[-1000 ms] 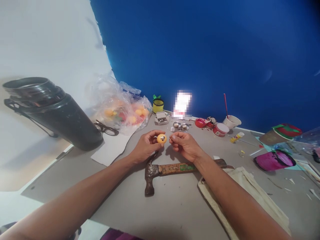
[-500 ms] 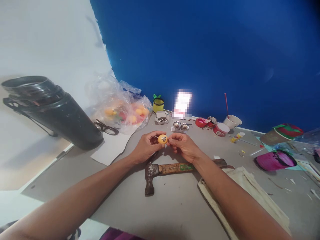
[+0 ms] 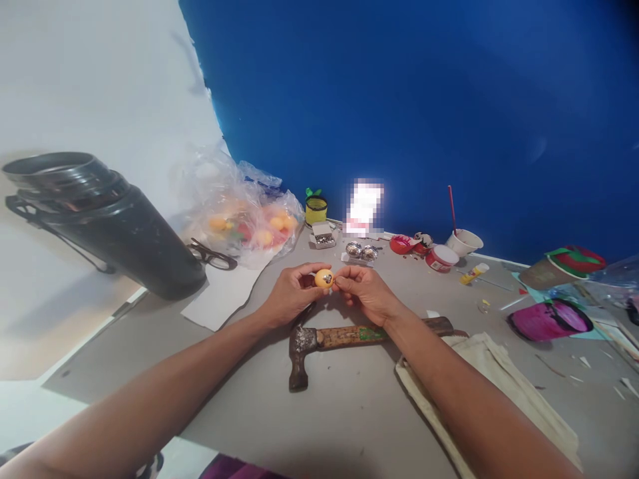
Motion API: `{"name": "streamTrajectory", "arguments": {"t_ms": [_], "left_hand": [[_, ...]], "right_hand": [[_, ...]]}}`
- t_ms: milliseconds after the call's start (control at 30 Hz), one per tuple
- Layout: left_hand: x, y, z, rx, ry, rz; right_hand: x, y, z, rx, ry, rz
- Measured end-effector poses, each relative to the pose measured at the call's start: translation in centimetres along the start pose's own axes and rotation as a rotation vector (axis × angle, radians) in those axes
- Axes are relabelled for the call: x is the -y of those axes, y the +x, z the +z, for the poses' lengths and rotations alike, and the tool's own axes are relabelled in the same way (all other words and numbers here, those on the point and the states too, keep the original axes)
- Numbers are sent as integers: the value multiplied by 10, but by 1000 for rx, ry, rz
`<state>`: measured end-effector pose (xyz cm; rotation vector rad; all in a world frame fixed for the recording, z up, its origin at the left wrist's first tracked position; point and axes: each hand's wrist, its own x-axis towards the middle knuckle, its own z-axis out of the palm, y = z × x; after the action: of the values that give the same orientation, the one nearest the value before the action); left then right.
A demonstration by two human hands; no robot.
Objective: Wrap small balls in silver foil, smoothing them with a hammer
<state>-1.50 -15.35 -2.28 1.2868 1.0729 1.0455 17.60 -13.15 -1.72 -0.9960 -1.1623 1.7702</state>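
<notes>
Centre frame: left hand point(image 3: 293, 291) is holding yellow ball point(image 3: 323, 279), thumb and fingers spread around it. Right hand point(image 3: 368, 293) is pinching at the ball's right side — any held piece too hidden to tell. Bare bench point(image 3: 369, 406) is stretching below hammer point(image 3: 337, 338); right forearm point(image 3: 439, 372) is covering some handle.

Dark flask point(image 3: 120, 226) beside white paper point(image 3: 219, 299)
</notes>
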Motion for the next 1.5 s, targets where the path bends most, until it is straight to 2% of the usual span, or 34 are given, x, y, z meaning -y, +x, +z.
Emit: {"name": "streamTrajectory", "arguments": {"t_ms": [367, 467, 567, 633, 700, 767, 867, 933, 1000, 1100, 1133, 1200, 1300, 1400, 1500], "left_hand": [[-3, -4, 5, -78, 23, -31], [-2, -4, 6, -69, 9, -35], [-1, -4, 8, -41, -97, -78], [-1, -3, 8, -22, -192, -104], [-2, -2, 7, -14, -262, -107], [-3, 0, 4, -25, -307, -96], [-7, 3, -3, -50, -295, -84], [-10, 4, -6, -65, -222, -68], [-11, 5, -8, -86, -152, -51], [-9, 7, -8, -123, -132, -39], [-9, 7, -8, -140, -139, -35], [-8, 8, -8, -164, -150, -30], [-11, 8, -8, -126, -161, -47], [-15, 7, -8, -80, -133, -49], [-15, 6, -8, -63, -111, -58]], "right_hand": [[3, -3, 9, -69, -84, -29], [3, -2, 9, -73, -89, -34], [6, -2, 6, -62, -102, -21], [11, -4, 4, -74, -168, -25], [17, -9, 2, -78, -359, -44], [23, -16, 3, -1, -654, -38], [25, -28, 12, 306, -1070, 29], [23, -33, 18, 425, -1290, -10], [22, -36, 22, 463, -1409, -52], [31, -40, 20, 493, -1406, -72], [37, -42, 17, 479, -1404, -115], [49, -45, 11, 353, -1437, -264], [61, -48, 1, 41, -1486, -521], [59, -46, -6, -274, -1462, -785], [48, -40, -7, -407, -1441, -880]]}}
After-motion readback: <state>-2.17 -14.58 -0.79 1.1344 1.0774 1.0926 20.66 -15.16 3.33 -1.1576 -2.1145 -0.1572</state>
